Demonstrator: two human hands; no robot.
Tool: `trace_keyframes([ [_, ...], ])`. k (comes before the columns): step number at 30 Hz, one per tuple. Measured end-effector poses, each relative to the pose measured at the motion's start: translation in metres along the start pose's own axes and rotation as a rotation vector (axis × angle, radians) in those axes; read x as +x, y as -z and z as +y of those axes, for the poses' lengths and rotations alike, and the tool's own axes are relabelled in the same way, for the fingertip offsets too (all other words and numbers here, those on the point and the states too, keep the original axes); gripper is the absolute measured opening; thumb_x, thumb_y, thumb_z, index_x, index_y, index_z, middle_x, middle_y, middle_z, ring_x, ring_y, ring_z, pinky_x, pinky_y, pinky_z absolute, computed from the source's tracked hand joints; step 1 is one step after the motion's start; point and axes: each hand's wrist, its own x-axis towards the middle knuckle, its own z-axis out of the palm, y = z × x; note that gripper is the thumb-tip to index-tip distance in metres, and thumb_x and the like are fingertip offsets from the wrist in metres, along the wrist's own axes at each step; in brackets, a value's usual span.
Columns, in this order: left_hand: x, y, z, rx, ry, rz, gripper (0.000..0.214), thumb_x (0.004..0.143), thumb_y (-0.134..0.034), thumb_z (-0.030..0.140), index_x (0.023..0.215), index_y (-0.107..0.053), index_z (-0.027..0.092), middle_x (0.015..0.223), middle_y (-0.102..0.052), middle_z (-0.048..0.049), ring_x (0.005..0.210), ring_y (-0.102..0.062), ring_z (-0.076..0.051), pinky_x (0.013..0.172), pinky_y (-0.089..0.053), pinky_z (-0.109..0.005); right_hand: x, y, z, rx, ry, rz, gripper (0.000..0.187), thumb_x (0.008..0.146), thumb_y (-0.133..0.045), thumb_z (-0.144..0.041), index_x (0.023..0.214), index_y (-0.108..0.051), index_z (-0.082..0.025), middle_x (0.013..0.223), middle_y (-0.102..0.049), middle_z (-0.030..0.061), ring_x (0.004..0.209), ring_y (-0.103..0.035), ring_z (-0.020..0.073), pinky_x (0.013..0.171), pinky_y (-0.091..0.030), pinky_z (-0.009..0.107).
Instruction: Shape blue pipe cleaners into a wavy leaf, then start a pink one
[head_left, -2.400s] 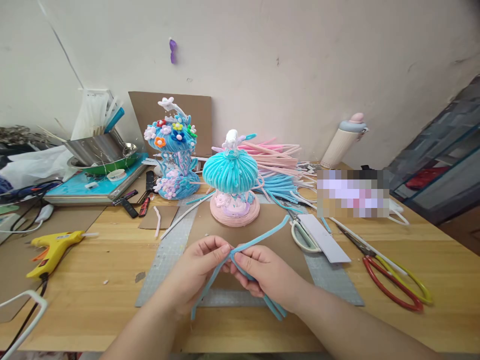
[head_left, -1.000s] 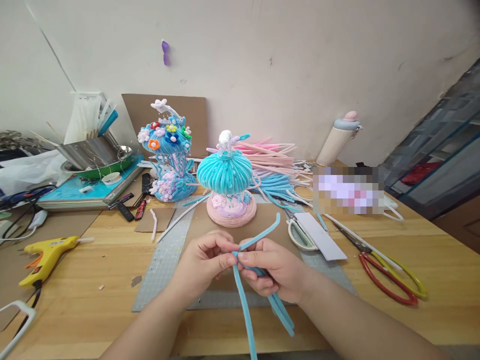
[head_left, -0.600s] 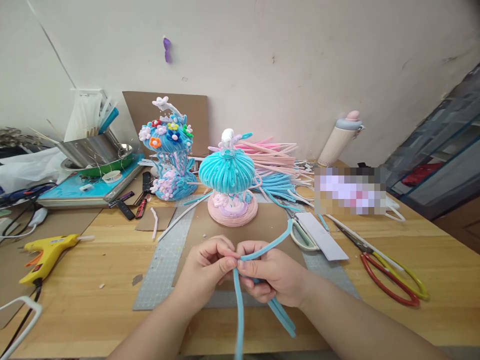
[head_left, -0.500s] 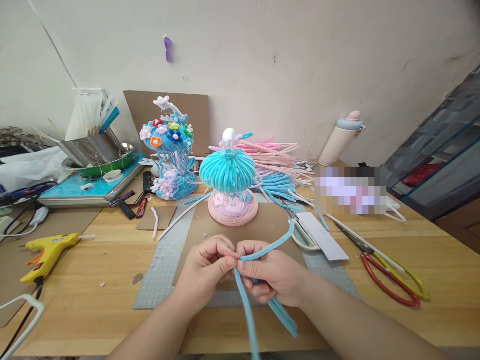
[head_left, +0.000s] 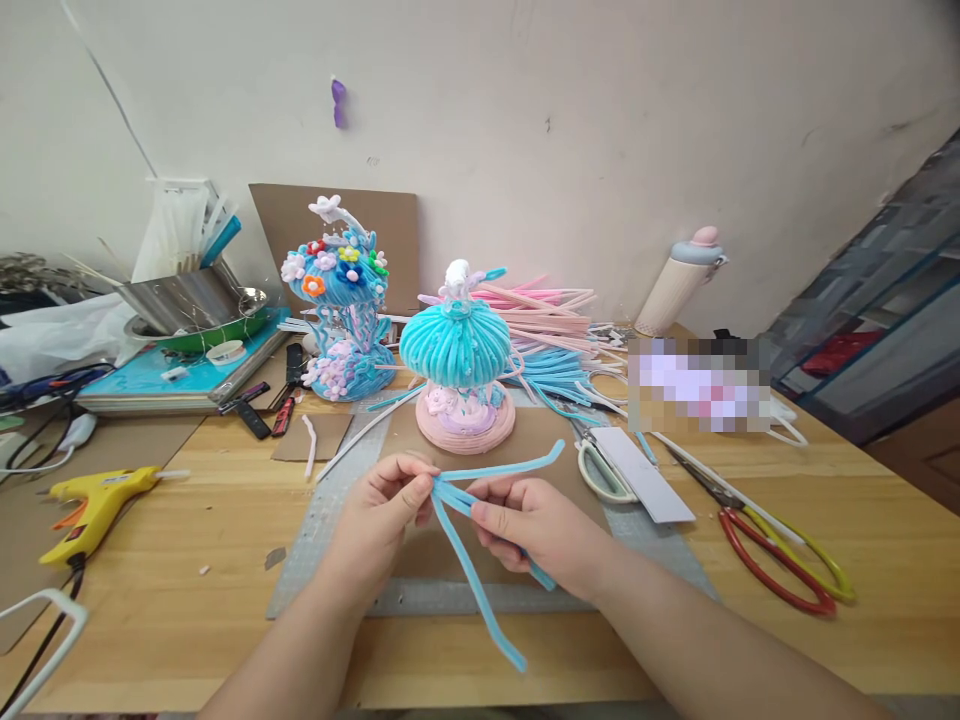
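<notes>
My left hand (head_left: pixel 379 520) pinches the joined end of a bundle of light blue pipe cleaners (head_left: pixel 472 575) above a brown cardboard sheet (head_left: pixel 540 440). My right hand (head_left: pixel 536 530) is closed around the same strands just to the right. One strand sticks out to the right toward the scissors, another hangs down toward me. Behind my hands stands a blue pipe-cleaner dome on a pink base (head_left: pixel 459 360), with a flowered blue piece (head_left: pixel 341 300) to its left.
A yellow glue gun (head_left: pixel 97 500) lies at the left. White-handled scissors (head_left: pixel 600 470) and red-and-yellow scissors (head_left: pixel 780 565) lie at the right. Loose pink and blue pipe cleaners (head_left: pixel 547 320) are piled behind. A bottle (head_left: pixel 679 282) leans on the wall. A grey cutting mat (head_left: pixel 330 510) lies under the cardboard.
My hands have drawn slightly apart, and the pinch point moved left. The hanging strand swung to slant down and right. The upper strand flattened toward the right.
</notes>
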Motion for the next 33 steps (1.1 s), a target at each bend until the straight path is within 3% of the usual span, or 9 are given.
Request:
trace_keyframes([
  [5, 0.000, -0.002, 0.001, -0.023, 0.131, 0.040, 0.014, 0.068, -0.069, 0.027, 0.076, -0.063, 0.018, 0.062, -0.054, 0.0032, 0.049, -0.045, -0.006, 0.045, -0.038, -0.017, 0.005, -0.005, 0.011, -0.133, 0.089, 0.145, 0.025, 0.075, -0.058, -0.040, 0.075, -0.054, -0.015, 0.056, -0.049, -0.0046, 0.036, -0.038, 0.0034, 0.033, -0.030, 0.017],
  [9, 0.001, -0.002, -0.003, 0.024, 0.190, 0.005, 0.016, 0.067, -0.069, 0.028, 0.076, -0.065, 0.015, 0.063, -0.059, 0.0008, 0.051, -0.046, -0.006, 0.047, -0.039, -0.017, 0.006, -0.012, 0.015, -0.078, 0.066, 0.176, 0.028, 0.072, -0.060, -0.042, 0.072, -0.050, -0.016, 0.057, -0.050, -0.0051, 0.036, -0.041, 0.0048, 0.033, -0.035, 0.018],
  [14, 0.002, 0.003, -0.007, 0.110, 0.214, -0.023, 0.019, 0.074, -0.063, 0.031, 0.068, -0.065, 0.013, 0.058, -0.058, -0.0003, 0.052, -0.048, -0.007, 0.050, -0.038, -0.017, 0.005, -0.012, 0.011, -0.026, -0.009, 0.143, 0.031, 0.076, -0.056, -0.044, 0.087, -0.057, -0.015, 0.073, -0.057, 0.0007, 0.056, -0.052, 0.0083, 0.053, -0.044, 0.023],
  [18, 0.003, 0.007, -0.006, 0.146, 0.256, 0.019, 0.020, 0.073, -0.064, 0.033, 0.068, -0.063, 0.014, 0.054, -0.059, -0.0003, 0.050, -0.049, -0.007, 0.046, -0.036, -0.017, 0.005, -0.003, 0.006, -0.097, -0.076, 0.087, 0.026, 0.074, -0.059, -0.036, 0.089, -0.059, -0.015, 0.081, -0.059, 0.0032, 0.071, -0.056, 0.0121, 0.068, -0.043, 0.027],
  [25, 0.003, 0.008, -0.003, 0.135, 0.335, -0.092, 0.020, 0.072, -0.064, 0.033, 0.069, -0.063, 0.013, 0.060, -0.060, -0.0016, 0.047, -0.048, -0.007, 0.043, -0.033, -0.017, 0.003, 0.001, 0.007, -0.111, -0.120, 0.017, 0.006, 0.071, -0.054, -0.020, 0.076, -0.055, -0.016, 0.061, -0.048, -0.0040, 0.054, -0.043, 0.0075, 0.051, -0.034, 0.021],
  [29, 0.003, 0.009, -0.004, 0.099, 0.341, -0.106, 0.020, 0.071, -0.065, 0.033, 0.069, -0.063, 0.013, 0.060, -0.060, -0.0021, 0.047, -0.047, -0.007, 0.043, -0.032, -0.017, 0.002, -0.001, 0.007, -0.080, -0.126, -0.070, 0.012, 0.068, -0.051, -0.016, 0.080, -0.054, -0.018, 0.061, -0.046, -0.0049, 0.048, -0.040, 0.0063, 0.045, -0.031, 0.020],
  [33, 0.003, 0.009, -0.004, 0.075, 0.318, -0.072, 0.019, 0.071, -0.064, 0.032, 0.070, -0.063, 0.013, 0.060, -0.060, -0.0025, 0.049, -0.048, -0.008, 0.044, -0.033, -0.017, 0.002, -0.002, 0.006, -0.036, -0.118, -0.130, 0.023, 0.070, -0.054, -0.017, 0.093, -0.055, -0.018, 0.069, -0.053, -0.0027, 0.056, -0.047, 0.0071, 0.052, -0.034, 0.019],
])
